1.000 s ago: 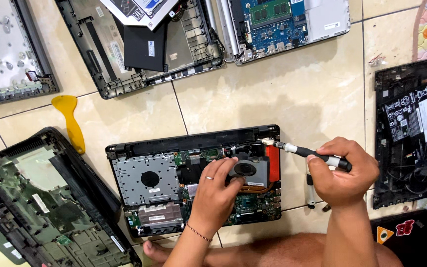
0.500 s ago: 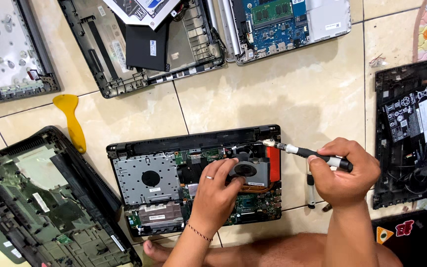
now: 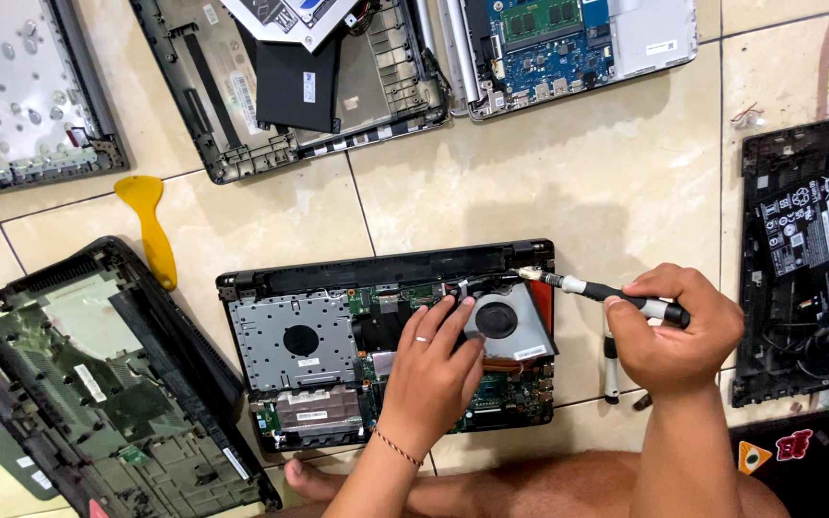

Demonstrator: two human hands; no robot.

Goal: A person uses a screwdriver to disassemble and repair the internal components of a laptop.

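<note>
An opened laptop base (image 3: 309,345) lies on the tiled floor in front of me, its circuit board, drive and grey cooling fan (image 3: 503,321) exposed. My left hand (image 3: 434,369) rests flat on the board beside the fan, fingertips touching the fan's edge; a ring is on one finger. My right hand (image 3: 675,331) grips a black-handled screwdriver (image 3: 587,288), whose tip points left at the laptop's top right corner near the hinge.
A yellow plastic pry tool (image 3: 151,230) lies left of the laptop. Other dismantled laptop shells sit at the lower left (image 3: 79,384), top left (image 3: 21,86), top centre (image 3: 242,105), top right (image 3: 568,48) and right (image 3: 808,249). A second screwdriver (image 3: 611,364) lies under my right hand.
</note>
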